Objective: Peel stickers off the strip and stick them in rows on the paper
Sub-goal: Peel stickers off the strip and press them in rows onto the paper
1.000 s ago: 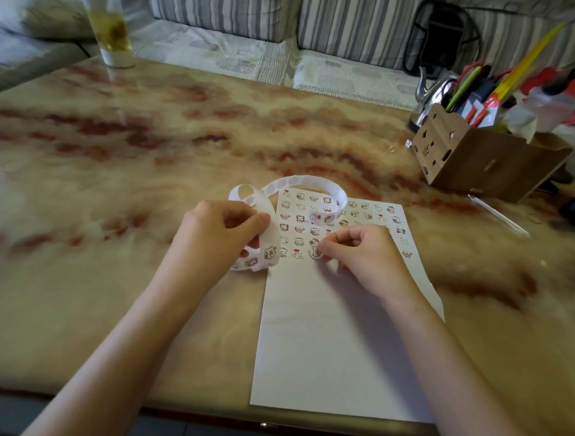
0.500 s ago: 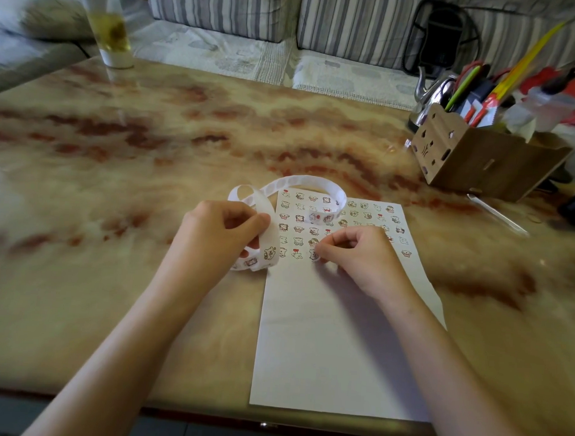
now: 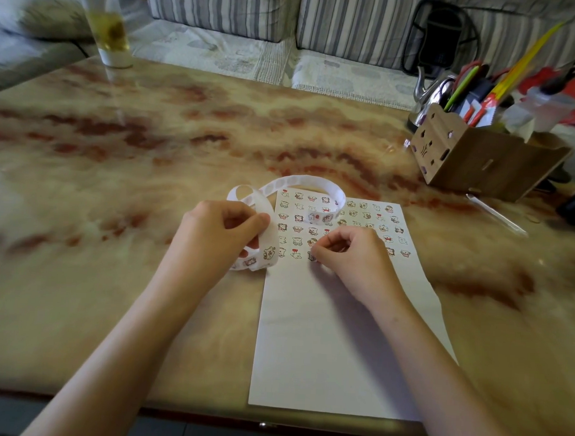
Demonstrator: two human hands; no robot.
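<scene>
A white paper sheet [image 3: 333,345] lies on the marble table, its far end covered with several rows of small cartoon stickers [image 3: 365,218]. A curled white sticker strip [image 3: 301,182] loops over the paper's far left corner. My left hand [image 3: 213,237] grips the near end of that strip between thumb and fingers, just left of the paper. My right hand [image 3: 353,257] rests on the paper with fingers curled, its fingertips pressing a sticker [image 3: 311,256] into the nearest row.
A wooden organiser box [image 3: 479,160] full of pens and tools stands at the far right, a metal kettle behind it. A tall glass with yellow drink [image 3: 106,28] stands far left. A thin clear stick [image 3: 497,213] lies right of the paper. A striped sofa is behind the table.
My right hand has slid a little left and nearer along the nearest sticker row. My left hand and the strip have kept still.
</scene>
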